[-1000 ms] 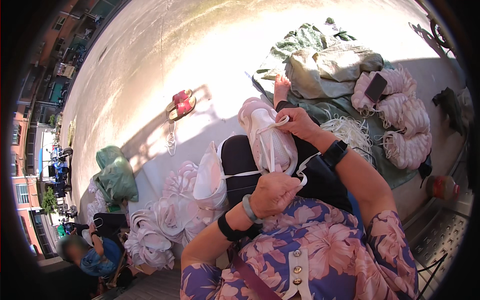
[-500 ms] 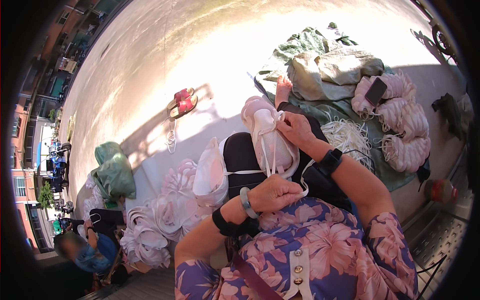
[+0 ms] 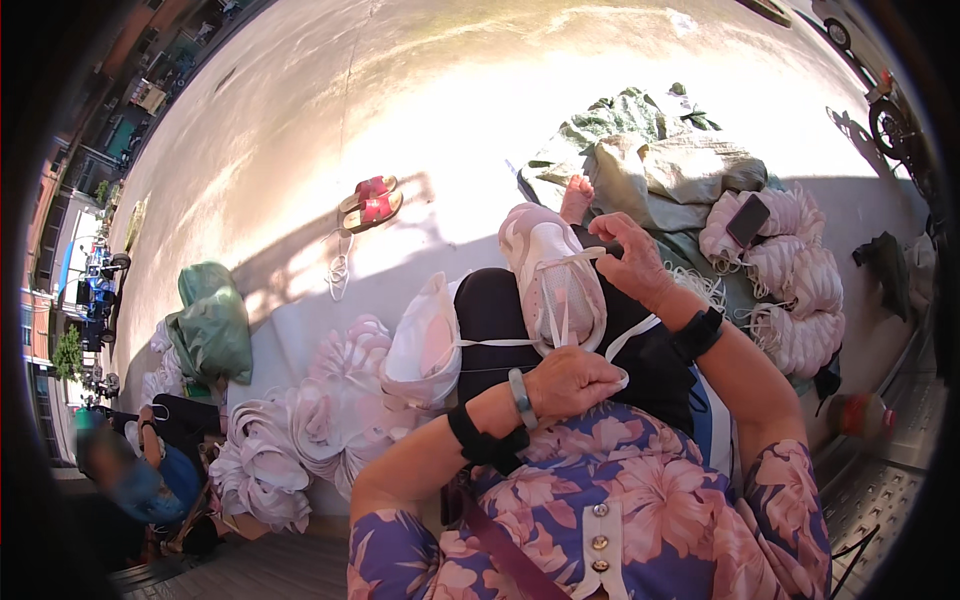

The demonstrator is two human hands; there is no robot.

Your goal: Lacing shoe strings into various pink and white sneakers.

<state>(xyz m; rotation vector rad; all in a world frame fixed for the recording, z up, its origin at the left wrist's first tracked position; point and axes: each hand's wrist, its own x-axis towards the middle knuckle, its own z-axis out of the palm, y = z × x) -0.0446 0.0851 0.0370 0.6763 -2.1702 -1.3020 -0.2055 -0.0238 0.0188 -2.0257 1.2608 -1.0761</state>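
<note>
A pale pink and white shoe upper [image 3: 590,300] rests on my dark-trousered lap, toe pointing away from me. White shoelace [image 3: 562,312] crosses its opening and trails toward me. At the near end of the upper, my left hand [image 3: 568,384] is closed round a length of lace, a loop showing by its fingertips. My right hand [image 3: 637,262] is raised just right of the upper. Its fingers are curled, and a lace runs taut from the upper to its thumb and fingertip. Another white upper [image 3: 425,340] leans beside my left thigh.
Stacked uppers [image 3: 325,420] and a green sack [image 3: 210,325] lie left. Right are loose white laces [image 3: 700,284], tied bundles [image 3: 797,275], a phone [image 3: 747,220] and sacking [image 3: 690,165]. Red sandals [image 3: 372,203] stand ahead. Another person [image 3: 160,480] sits far left.
My right hand has lifted away from the upper, up and to the right, drawing lace with it. My left hand stays low, still gripping lace. The whole view has shifted slightly.
</note>
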